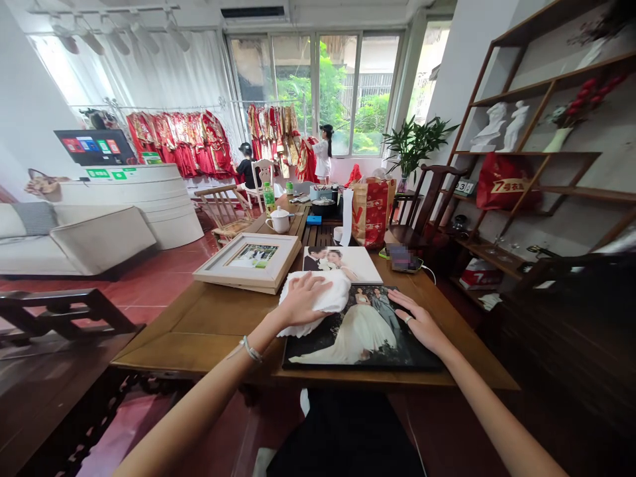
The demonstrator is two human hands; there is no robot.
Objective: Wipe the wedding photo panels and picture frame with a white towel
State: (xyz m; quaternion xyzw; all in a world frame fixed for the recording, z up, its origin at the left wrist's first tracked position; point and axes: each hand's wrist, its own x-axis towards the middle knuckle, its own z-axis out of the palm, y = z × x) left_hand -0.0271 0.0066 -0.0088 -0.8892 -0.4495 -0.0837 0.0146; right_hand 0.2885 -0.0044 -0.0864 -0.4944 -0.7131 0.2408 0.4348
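Observation:
A dark wedding photo panel (pixel 360 331) lies flat near the front edge of the wooden table (pixel 199 328). My left hand (pixel 304 301) rests spread on a white cloth (pixel 332 291), which covers the panel's upper left corner and part of the table. My right hand (pixel 415 321) lies with fingers extended on the panel's right side, holding nothing. Behind the panel is a lighter photo print (pixel 360 263) of a couple. To the left, a pale wooden frame (pixel 248 260) with a small picture rests on another frame.
Farther back stand a white lidded cup (pixel 281 220), a green bottle (pixel 269 199) and a red and tan paper bag (pixel 370 212). A phone (pixel 403 260) with a white cable lies at the right. Two people are near the clothes racks.

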